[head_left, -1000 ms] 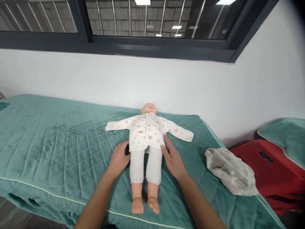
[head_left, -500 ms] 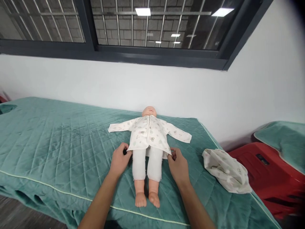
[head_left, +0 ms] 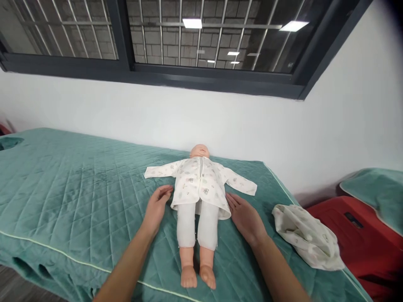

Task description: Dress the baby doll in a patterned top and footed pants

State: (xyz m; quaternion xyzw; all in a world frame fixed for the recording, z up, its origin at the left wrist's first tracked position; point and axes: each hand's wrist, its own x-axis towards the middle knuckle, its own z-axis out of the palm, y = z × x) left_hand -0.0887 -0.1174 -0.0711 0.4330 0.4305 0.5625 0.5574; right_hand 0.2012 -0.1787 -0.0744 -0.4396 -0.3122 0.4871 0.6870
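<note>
A baby doll [head_left: 200, 150] lies on its back, its head toward the wall and its bare feet toward me. It wears a white printed baby jacket [head_left: 189, 184] with both sleeves spread out to the sides; the doll's legs are white down to the shins. Beside the jacket's left edge is my left hand [head_left: 158, 204], fingers extended and holding nothing. My right hand [head_left: 245, 216] lies along the jacket's right side with fingers stretched out flat, close to or touching the cloth.
A green quilted cover [head_left: 78, 197] spreads under the doll. To the right lies a crumpled white printed cloth [head_left: 307, 237], next to a red plastic object [head_left: 355, 226] partly under green fabric [head_left: 374, 188]. Behind stand a white wall [head_left: 132, 109] and a dark-framed window [head_left: 201, 79].
Both hands have let go of the jacket's lower corners and moved slightly up along its sides, fingers now stretched out. The whole view has shifted a little.
</note>
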